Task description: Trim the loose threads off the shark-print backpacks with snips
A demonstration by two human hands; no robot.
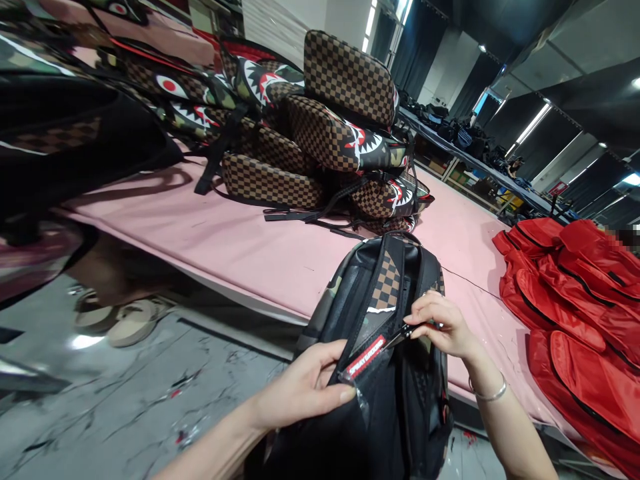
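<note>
A black backpack (350, 427) with camouflage sides leans upright at the table's edge, its shoulder straps facing me. My left hand (305, 383) grips one strap (373, 327) beside its red label with white lettering (367, 357), thumb on top. A bit of clear plastic film (361, 399) hangs by the thumb. In my right hand (440, 323) is a small pair of black-handled thread snips (403, 332), held in a pinch. Their thin metal tip points at the label's upper end. Whether the tip touches the label I cannot tell.
Checkered shark-mouth backpacks (320, 133) are piled on the pink table (240, 247). Red bags (570, 287) lie stacked at the right. A dark bag (85, 133) is close at the left. Another person's sandalled feet (133, 323) show below the table.
</note>
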